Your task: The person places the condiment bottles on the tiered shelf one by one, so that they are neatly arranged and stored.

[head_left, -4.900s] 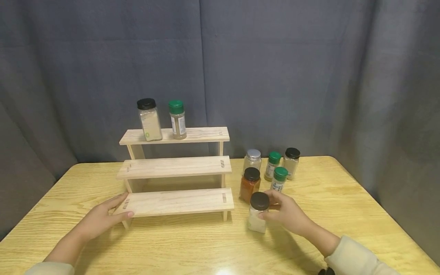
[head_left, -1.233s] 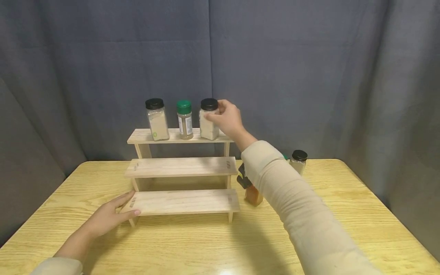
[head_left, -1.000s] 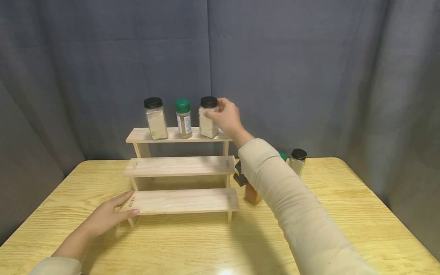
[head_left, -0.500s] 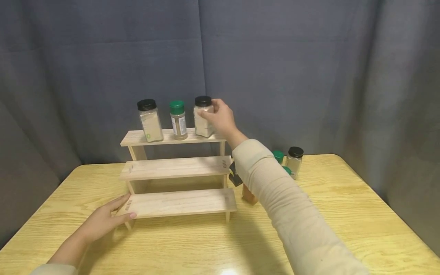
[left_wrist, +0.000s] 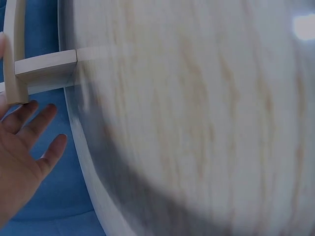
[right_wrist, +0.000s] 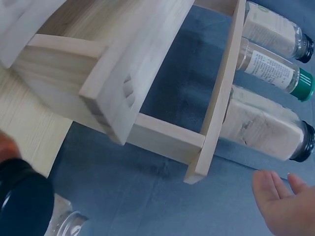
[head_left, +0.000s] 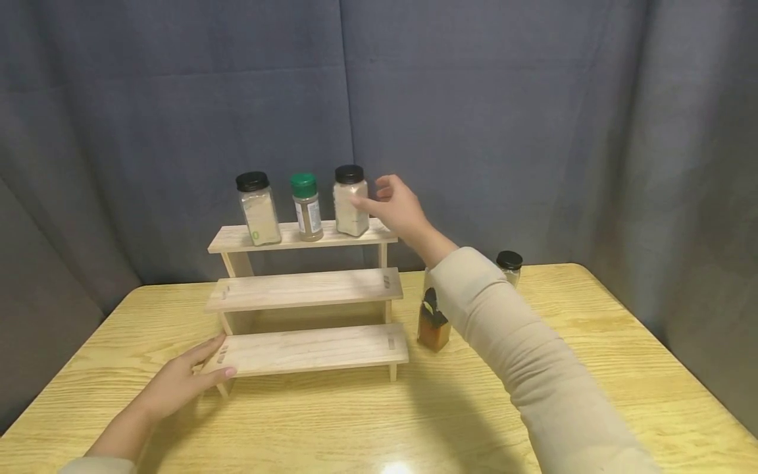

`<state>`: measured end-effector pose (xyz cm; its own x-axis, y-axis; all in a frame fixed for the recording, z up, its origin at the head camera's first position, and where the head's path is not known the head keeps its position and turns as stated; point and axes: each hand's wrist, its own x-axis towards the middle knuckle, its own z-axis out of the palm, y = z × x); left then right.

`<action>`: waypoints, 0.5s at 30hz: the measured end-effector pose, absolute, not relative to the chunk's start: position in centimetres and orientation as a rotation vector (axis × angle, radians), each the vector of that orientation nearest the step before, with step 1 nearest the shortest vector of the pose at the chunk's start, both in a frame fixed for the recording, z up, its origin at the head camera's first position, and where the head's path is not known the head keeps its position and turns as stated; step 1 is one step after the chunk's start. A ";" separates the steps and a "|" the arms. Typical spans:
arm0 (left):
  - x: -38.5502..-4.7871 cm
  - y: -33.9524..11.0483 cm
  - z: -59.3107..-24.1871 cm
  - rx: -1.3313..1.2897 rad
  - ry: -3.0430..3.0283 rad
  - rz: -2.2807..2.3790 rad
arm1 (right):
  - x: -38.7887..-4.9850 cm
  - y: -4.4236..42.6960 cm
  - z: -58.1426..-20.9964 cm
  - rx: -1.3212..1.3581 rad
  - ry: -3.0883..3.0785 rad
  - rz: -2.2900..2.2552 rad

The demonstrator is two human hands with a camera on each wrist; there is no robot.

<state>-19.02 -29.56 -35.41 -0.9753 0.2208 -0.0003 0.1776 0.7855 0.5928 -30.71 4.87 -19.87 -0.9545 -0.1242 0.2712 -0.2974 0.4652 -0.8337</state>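
Note:
Three jars stand upright on the top step of the wooden rack [head_left: 308, 286]: a black-lidded jar [head_left: 260, 214] at left, a green-lidded jar [head_left: 307, 214] in the middle, and a black-lidded jar of pale powder [head_left: 352, 207] at right. My right hand [head_left: 403, 207] is beside the right jar with fingers parted; in the right wrist view a gap shows between the hand [right_wrist: 285, 201] and that jar [right_wrist: 263, 125]. My left hand [head_left: 174, 385] rests on the left end of the lowest step, thumb on top. The left wrist view shows its fingers [left_wrist: 42, 123] extended by the rack.
Right of the rack, a black-lidded jar with orange-red contents [head_left: 433, 332] stands on the wooden table [head_left: 331, 421]. Another black-lidded jar [head_left: 510, 261] is farther back, partly behind my right sleeve [head_left: 527, 355]. A grey curtain [head_left: 474, 131] hangs behind the table.
The pale powder jar went from the table to the top step's right end. My right hand has since let go of it and moved slightly right. My left hand stays at the rack.

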 end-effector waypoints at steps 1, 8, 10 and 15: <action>-19.0 -29.5 -35.4 0.327 2.904 0.952 | -30.5 5.1 -19.9 0.368 -2.539 1.493; -19.1 -29.5 -35.4 0.346 2.919 0.950 | -29.3 6.8 -20.3 0.386 -2.538 1.491; -19.1 -29.5 -35.4 0.349 2.919 0.955 | -28.8 7.4 -20.5 0.394 -2.523 1.509; -19.1 -29.5 -35.3 0.351 2.919 0.968 | -27.7 8.7 -20.7 0.408 -2.466 1.557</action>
